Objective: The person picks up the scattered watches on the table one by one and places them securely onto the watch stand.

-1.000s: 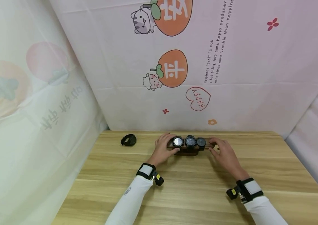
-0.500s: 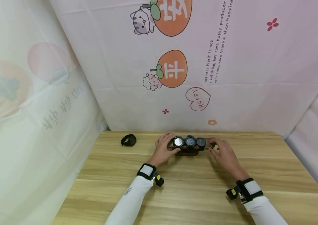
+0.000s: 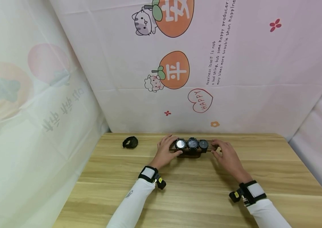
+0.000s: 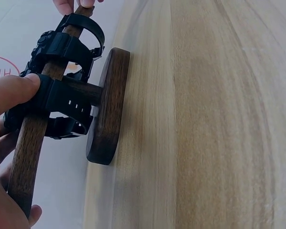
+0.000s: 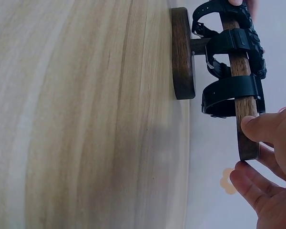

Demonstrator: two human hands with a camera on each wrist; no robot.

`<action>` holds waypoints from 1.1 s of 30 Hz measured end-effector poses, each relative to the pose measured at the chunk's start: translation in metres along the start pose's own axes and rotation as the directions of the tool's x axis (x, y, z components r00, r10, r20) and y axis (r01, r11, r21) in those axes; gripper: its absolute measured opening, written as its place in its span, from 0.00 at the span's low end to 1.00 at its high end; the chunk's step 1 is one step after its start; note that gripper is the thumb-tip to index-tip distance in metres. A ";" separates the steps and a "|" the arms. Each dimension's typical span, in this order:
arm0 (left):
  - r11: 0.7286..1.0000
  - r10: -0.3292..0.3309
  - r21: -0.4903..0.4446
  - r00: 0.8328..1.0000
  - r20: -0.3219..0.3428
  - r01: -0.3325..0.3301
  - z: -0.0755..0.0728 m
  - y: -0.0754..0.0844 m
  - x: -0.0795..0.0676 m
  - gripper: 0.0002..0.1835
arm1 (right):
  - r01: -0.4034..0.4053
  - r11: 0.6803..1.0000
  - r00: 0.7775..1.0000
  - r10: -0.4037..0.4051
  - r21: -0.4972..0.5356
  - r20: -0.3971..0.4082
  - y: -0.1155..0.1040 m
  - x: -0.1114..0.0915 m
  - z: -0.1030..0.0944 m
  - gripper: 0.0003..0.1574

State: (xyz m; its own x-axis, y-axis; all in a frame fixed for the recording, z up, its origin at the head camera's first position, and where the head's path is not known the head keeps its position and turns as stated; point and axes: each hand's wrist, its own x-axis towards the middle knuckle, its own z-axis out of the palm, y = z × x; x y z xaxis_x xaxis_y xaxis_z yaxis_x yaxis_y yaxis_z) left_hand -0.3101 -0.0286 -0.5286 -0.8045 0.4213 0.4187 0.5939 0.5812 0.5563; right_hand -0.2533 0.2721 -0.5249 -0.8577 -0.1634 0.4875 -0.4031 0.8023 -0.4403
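Observation:
Three black watches hang side by side on the crossbar of a dark wooden T-shaped watch stand [image 4: 113, 105] at the back of the table. My left hand [image 3: 165, 152] is at the bar's left end. Its thumb [image 4: 25, 89] presses the strap of the leftmost watch [image 3: 180, 144], while the fingers curl behind the bar, partly hidden. The middle watch [image 3: 193, 143] and the right watch [image 3: 203, 144] sit close beside it, straps looped round the bar. My right hand [image 3: 229, 157] pinches the bar's bare right end [image 5: 248, 136] between thumb and fingers.
A black watch [image 3: 130, 142], its strap closed in a loop, lies on the wooden table [image 3: 195, 196] to the left of the stand. Right behind the table's back edge hangs a printed white cloth [image 3: 249, 79]. Another cloth hangs along the left side.
The leftmost watch has shifted very slightly to the right along the bar, closer to the middle watch. Both hands stay at the bar's two ends.

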 end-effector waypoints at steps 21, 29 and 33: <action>0.991 0.126 -0.044 0.991 -0.042 -0.128 -0.016 -0.016 -0.010 0.32 | 0.067 0.997 0.998 -0.067 -0.043 -0.002 -0.003 -0.006 -0.007 0.27; 0.992 0.127 -0.004 0.989 -0.072 -0.128 -0.028 -0.032 -0.021 0.29 | 0.071 0.996 0.997 -0.071 -0.047 -0.002 -0.003 -0.007 -0.008 0.27; 0.991 0.132 -0.002 0.987 -0.096 -0.132 -0.034 -0.039 -0.026 0.28 | 0.063 0.997 0.998 -0.063 -0.042 -0.002 -0.003 -0.007 -0.009 0.26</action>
State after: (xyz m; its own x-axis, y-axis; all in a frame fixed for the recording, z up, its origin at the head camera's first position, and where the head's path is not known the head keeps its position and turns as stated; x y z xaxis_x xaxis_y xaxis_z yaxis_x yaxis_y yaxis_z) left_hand -0.3118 -0.0860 -0.5369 -0.7148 0.4257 0.5549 0.6951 0.5192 0.4973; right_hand -0.2434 0.2755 -0.5203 -0.8301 -0.2122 0.5157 -0.4423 0.8139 -0.3769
